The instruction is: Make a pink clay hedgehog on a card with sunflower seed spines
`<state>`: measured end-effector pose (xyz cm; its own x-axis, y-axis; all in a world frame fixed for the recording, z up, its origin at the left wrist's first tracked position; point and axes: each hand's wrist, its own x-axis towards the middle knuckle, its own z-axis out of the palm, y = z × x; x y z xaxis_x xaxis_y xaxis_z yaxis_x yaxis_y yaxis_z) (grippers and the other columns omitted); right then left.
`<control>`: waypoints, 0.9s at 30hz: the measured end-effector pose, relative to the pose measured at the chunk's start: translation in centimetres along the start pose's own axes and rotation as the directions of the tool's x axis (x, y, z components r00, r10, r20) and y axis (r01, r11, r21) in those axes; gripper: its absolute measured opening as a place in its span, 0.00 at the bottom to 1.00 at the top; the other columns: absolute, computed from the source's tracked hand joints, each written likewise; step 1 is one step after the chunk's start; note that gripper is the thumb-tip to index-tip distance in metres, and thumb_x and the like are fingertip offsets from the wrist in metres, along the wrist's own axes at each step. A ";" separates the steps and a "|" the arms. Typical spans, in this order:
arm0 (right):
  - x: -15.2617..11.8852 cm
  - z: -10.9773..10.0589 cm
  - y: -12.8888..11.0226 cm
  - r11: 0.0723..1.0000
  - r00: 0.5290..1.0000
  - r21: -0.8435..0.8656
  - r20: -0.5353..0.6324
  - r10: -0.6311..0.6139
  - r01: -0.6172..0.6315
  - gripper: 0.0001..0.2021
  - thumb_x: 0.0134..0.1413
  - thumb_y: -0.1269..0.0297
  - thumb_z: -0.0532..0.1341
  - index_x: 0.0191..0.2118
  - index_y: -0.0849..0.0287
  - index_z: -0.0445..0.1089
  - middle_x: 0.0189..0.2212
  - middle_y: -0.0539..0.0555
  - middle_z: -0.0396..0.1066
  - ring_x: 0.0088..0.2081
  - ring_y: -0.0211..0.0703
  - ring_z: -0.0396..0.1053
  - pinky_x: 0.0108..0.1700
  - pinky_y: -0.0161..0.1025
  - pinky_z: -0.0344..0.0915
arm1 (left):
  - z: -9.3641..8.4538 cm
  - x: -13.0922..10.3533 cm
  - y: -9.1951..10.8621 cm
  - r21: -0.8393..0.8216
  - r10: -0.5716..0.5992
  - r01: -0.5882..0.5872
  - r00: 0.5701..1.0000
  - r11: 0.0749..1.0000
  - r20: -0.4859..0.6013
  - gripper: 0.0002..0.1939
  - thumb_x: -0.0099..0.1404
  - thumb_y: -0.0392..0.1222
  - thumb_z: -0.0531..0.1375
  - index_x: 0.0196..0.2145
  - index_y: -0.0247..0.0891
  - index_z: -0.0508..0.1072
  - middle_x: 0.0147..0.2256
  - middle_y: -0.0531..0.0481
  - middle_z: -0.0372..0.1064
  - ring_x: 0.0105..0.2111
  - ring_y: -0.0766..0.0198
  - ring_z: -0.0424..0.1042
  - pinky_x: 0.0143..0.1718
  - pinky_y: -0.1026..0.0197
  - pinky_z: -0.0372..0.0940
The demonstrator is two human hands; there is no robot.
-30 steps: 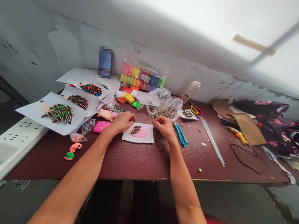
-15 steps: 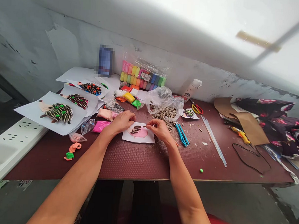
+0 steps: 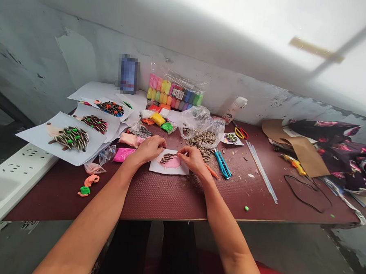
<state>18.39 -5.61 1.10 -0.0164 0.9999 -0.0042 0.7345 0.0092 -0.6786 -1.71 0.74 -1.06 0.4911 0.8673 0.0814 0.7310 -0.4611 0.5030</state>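
A small white card (image 3: 157,167) lies on the dark red table, with a pink oval shape (image 3: 173,162) on it. Dark striped seeds (image 3: 167,158) cover the oval's upper left part. My left hand (image 3: 153,147) rests at the card's upper left edge, its fingers curled together; what they hold, if anything, is hidden. At the upper right of the oval, my right hand (image 3: 191,157) pinches with thumb and forefinger; a seed seems to sit at the fingertips. Behind it a heap of seeds (image 3: 205,139) spills from a clear plastic bag (image 3: 198,118).
Seed hedgehog pictures (image 3: 72,137) lie left, beside a white power strip (image 3: 22,163). Packs of coloured clay (image 3: 173,93) stand at the wall. Right are a blue cutter (image 3: 222,164), scissors (image 3: 241,133), glue sticks (image 3: 262,172) and a glue gun (image 3: 295,164).
My right hand has shifted slightly left over the card, and more of the orange tool beside its wrist shows. My left hand has hardly moved.
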 end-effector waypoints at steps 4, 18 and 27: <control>0.1 0.2 0.0 1.000 1.000 -0.030 -0.014 0.003 -0.003 0.06 0.53 0.70 0.64 0.33 0.59 0.81 0.31 0.51 0.79 0.31 0.37 0.70 0.41 0.33 0.63 | 0.0 0.0 0.0 0.008 0.003 -0.003 1.000 1.000 -0.001 0.11 0.60 0.35 0.56 0.36 0.39 0.77 0.38 0.47 0.74 0.40 0.57 0.73 0.43 0.59 0.65; 0.3 0.7 0.1 0.998 1.000 -0.061 -0.002 -0.031 0.031 0.07 0.54 0.71 0.64 0.33 0.58 0.81 0.30 0.50 0.79 0.31 0.37 0.70 0.39 0.32 0.62 | 0.3 0.1 -0.3 0.010 0.017 -0.017 1.000 1.000 -0.002 0.11 0.60 0.35 0.56 0.37 0.38 0.77 0.38 0.46 0.74 0.40 0.57 0.73 0.44 0.58 0.65; 0.3 0.3 -0.5 0.964 0.992 -0.236 0.049 -0.118 0.126 0.08 0.55 0.72 0.63 0.36 0.56 0.80 0.34 0.51 0.79 0.36 0.40 0.72 0.40 0.33 0.60 | 0.5 0.3 -0.6 0.003 0.028 -0.028 1.000 1.000 -0.013 0.10 0.60 0.35 0.56 0.36 0.38 0.77 0.38 0.47 0.73 0.39 0.58 0.73 0.42 0.59 0.65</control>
<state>17.82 -5.31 1.26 -0.1359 0.9899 0.0398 0.8656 0.1382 -0.4813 -1.75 1.12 -1.76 0.5054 0.8563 0.1063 0.7184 -0.4858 0.4979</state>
